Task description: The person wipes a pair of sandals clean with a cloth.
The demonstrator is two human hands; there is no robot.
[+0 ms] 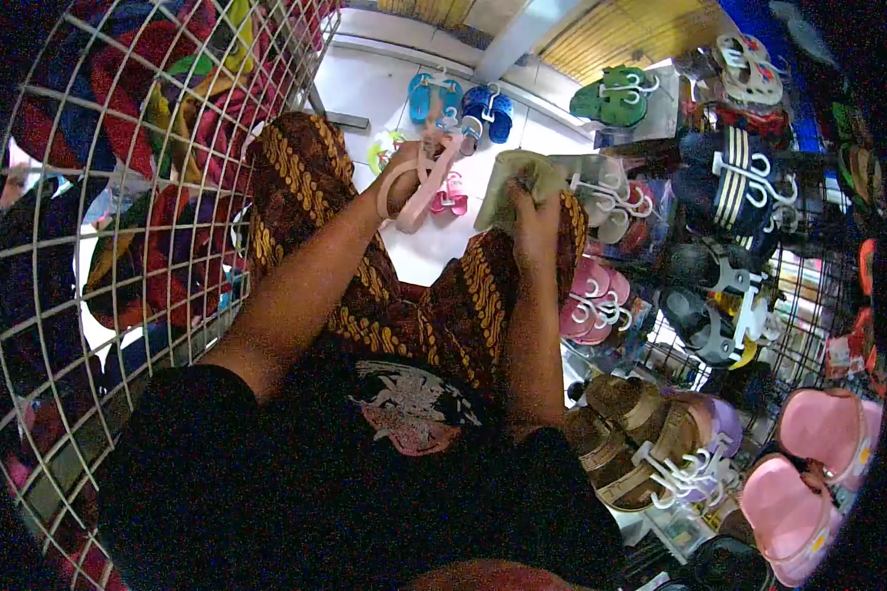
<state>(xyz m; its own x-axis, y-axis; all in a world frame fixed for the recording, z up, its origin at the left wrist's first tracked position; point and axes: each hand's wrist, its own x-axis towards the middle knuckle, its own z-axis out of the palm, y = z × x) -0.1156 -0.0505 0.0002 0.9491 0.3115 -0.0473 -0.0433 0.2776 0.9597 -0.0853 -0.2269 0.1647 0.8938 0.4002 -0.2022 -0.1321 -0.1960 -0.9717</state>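
Note:
My left hand (pixel 410 173) is closed around a pale pink strappy sandal (pixel 427 200), held above the white floor between my knees. Part of it is hidden by my fingers, and a pale hanger seems to be at its top. My right hand (pixel 533 205) grips a greyish-green cloth (pixel 504 175) over my right knee, the fingers bunched into it. Beyond my hands, blue sandals (pixel 434 97) and dark blue clogs (pixel 489 110) lie on the floor. Small pink sandals (pixel 450 195) and green-and-white ones (pixel 384 150) are there too.
A wire grid (pixel 133 197) with colourful goods behind it rises close on my left. To my right, footwear on white hangers crowds a rack, including green clogs (pixel 616 97), brown sandals (pixel 631 433) and pink clogs (pixel 788 502). A metal rail (pixel 527 39) stands ahead.

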